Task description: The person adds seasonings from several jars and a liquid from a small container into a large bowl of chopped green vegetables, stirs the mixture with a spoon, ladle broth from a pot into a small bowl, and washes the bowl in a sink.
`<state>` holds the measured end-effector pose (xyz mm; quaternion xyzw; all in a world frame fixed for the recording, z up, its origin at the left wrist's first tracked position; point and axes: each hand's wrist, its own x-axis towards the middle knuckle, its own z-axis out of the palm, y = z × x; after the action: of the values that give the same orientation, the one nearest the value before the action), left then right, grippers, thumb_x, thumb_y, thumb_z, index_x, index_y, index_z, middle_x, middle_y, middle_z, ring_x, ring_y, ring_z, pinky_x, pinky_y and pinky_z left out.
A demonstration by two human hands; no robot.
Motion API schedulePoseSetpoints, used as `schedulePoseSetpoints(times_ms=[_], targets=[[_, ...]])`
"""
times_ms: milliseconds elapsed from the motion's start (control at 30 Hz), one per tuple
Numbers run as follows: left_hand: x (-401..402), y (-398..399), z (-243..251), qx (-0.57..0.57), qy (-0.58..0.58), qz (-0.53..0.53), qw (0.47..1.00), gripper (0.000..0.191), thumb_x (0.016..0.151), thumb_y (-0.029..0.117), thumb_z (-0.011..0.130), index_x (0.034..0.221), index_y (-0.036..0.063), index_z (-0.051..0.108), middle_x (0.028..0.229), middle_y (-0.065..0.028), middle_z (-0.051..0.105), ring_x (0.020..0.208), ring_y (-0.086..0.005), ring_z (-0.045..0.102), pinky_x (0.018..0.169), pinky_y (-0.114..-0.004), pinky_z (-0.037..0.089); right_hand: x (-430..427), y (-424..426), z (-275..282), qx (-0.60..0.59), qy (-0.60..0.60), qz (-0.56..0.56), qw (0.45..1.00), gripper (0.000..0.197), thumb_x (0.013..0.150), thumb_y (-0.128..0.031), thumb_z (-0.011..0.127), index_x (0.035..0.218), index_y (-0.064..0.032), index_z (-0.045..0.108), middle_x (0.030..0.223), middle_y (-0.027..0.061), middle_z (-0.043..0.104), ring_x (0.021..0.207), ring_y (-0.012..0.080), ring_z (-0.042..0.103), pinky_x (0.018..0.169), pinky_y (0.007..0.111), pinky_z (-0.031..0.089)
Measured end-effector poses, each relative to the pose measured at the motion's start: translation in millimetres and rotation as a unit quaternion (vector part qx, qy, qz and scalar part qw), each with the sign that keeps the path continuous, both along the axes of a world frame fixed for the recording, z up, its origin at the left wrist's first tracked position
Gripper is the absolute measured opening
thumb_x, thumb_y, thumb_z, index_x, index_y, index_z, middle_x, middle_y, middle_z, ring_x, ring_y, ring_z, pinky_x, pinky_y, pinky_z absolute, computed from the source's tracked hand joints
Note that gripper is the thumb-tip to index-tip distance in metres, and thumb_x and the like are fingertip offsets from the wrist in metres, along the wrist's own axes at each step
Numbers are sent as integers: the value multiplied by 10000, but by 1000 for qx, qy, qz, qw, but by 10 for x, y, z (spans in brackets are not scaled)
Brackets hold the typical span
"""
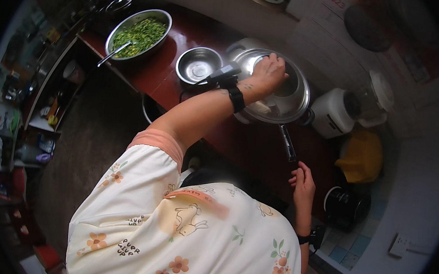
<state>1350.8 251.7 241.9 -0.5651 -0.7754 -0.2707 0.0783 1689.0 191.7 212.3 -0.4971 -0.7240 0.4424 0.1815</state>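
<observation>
My left hand (269, 74) reaches over the middle of a wide, shiny round metal vessel or lid (303, 101), with its fingers curled downward. The fingertips are hidden, so I cannot tell whether they hold anything. A pale piece (260, 107) shows beside my left wrist, within the rim. The dark narrow handle of a utensil (288, 144) sticks out past the near rim. Just below its end, my right hand (303, 183) is raised with bent fingers apart and nothing in it. A small steel bowl (199, 68) stands left of the vessel.
A large steel basin (109, 39) of chopped green filling (140, 36) holds a spoon (114, 54), on the red tabletop (158, 84). At right are a white appliance (331, 111), a yellow cloth (361, 157) and a black container (347, 209). Crowded shelves (35, 115) line the left.
</observation>
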Motion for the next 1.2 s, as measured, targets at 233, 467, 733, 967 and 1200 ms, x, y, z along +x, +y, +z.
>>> schedulePoseSetpoints(times_ms=[233,467,733,967,1200], targets=[[-103,-1429,-330,91,-49,4,995,312,850,217,658,1086,20,604,959,-142,597,841,-327,627,724,-416,508,-79,-360,-836,-246,-37,33,968,267,969,-127,498,1183,-6,601,875,67,661,681,100,601,627,225,480],[-784,-3591,-1176,-27,-254,136,957,196,858,191,606,947,30,675,887,-166,649,840,-362,629,748,-431,508,-1424,-969,-1012,-311,27,170,935,240,973,-148,524,1149,-9,609,856,66,666,686,101,611,611,219,483],[-1538,-5795,-1413,-17,-354,306,884,185,903,123,597,1018,3,679,818,-101,692,679,-147,670,645,-275,533,-3763,-863,-1499,-413,243,-8,878,351,975,-274,526,1213,-20,476,1045,178,651,831,222,652,701,306,540],[-1929,-7125,-1502,2,-401,446,800,189,905,119,591,1017,-9,672,832,-111,687,674,-165,670,644,-289,532,-4947,-220,-2059,-354,254,-242,867,256,924,-73,488,1179,-85,511,1060,144,597,883,296,625,693,393,564],[-2534,-7305,-1660,-11,-462,459,759,206,926,119,572,1047,-17,669,806,-92,686,671,-132,654,642,-268,527,-5334,-231,-1997,-250,255,-254,899,310,869,32,458,1175,-15,478,1132,158,548,912,296,597,671,393,578]])
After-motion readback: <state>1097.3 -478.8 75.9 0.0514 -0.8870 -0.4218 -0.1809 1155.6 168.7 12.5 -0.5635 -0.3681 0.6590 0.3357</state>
